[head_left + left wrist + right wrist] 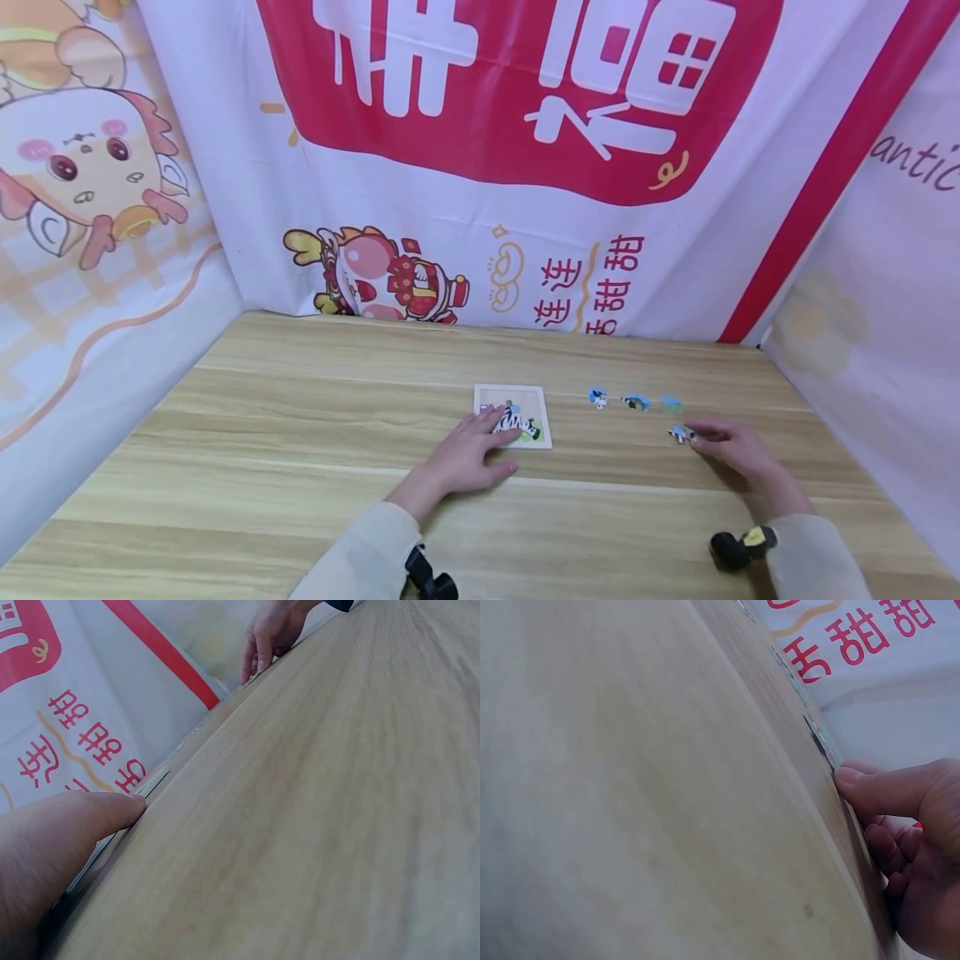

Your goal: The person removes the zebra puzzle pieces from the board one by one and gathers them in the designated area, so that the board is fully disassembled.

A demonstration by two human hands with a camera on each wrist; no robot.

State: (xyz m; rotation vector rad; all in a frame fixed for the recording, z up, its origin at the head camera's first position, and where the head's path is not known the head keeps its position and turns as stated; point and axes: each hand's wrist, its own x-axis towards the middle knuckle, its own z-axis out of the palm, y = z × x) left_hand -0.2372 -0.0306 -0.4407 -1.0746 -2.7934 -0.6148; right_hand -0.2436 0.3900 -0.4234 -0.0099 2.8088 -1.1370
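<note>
A square jigsaw puzzle board (545,421) with a pale frame and a zebra picture lies on the wooden table. My left hand (468,454) rests over its left part, fingers spread and fairly straight, hiding some of the picture. In the left wrist view, the thumb of that left hand (60,840) is beside the board's edge. To the right, my right hand (731,454) pinches a small blue, white and dark puzzle piece (679,433) by its right end, low over the table. The right wrist view shows the right hand's thumb (877,791) at the piece's edge.
Three loose puzzle pieces form a row behind the right hand: a blue and white piece (598,398), a blue and brown piece (637,402) and a blue and green piece (671,405). Printed cloth (480,242) hangs along the table's back and sides.
</note>
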